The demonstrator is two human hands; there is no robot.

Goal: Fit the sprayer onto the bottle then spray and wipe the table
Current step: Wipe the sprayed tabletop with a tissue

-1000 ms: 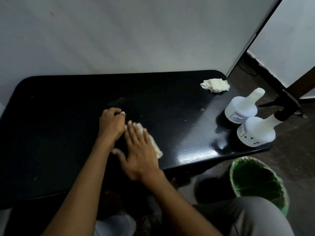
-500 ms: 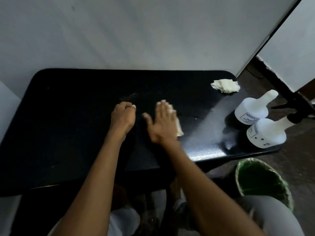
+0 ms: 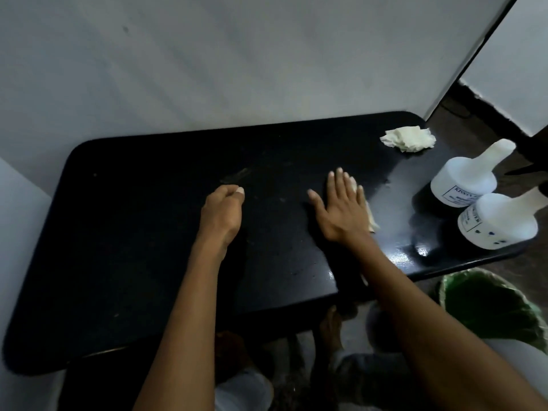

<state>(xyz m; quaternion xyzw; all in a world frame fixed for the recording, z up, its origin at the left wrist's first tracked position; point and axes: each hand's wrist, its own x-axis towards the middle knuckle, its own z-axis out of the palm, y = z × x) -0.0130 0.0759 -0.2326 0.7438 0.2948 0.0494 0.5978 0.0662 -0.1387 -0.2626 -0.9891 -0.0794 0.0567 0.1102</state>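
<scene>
My right hand (image 3: 341,209) lies flat, fingers spread, pressing a white tissue (image 3: 370,218) onto the black table (image 3: 133,232); only the tissue's right edge shows. My left hand (image 3: 222,212) rests on the table as a loose fist, holding nothing. Two white bottles stand at the table's right end: the far bottle (image 3: 465,179) has a bare neck, and the near bottle (image 3: 498,221) carries a black sprayer cut off by the frame edge. The surface near the bottles looks wet and shiny.
A crumpled white tissue (image 3: 407,139) lies at the table's far right corner. A bin with a green liner (image 3: 486,304) stands on the floor below the table's right end. A grey wall runs behind the table. My knees show under the front edge.
My right hand has slid the tissue away from me and to the right across the table. My left hand stayed in place as a fist.
</scene>
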